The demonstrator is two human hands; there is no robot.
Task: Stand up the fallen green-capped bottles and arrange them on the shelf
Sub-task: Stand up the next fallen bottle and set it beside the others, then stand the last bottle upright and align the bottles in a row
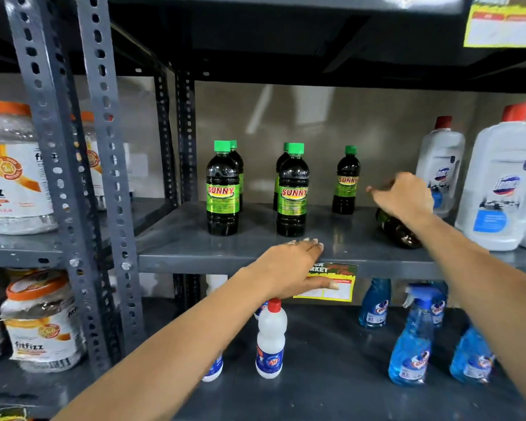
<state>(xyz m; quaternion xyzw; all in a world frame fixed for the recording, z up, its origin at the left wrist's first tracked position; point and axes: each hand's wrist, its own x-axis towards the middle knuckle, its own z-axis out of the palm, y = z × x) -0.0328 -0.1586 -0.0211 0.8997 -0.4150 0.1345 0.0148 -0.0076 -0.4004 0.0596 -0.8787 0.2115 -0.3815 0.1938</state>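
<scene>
On grey steel shelf (255, 256), upright bottles (223, 189).

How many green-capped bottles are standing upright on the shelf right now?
5: a front-and-back pair at left, another pair mid-shelf, one further back. A sixth bottle lies fallen under the right hand.

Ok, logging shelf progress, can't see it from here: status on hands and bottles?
Left hand flat on shelf edge, empty. Right hand open above fallen bottle. Five bottles upright. Nothing blocking.
</scene>
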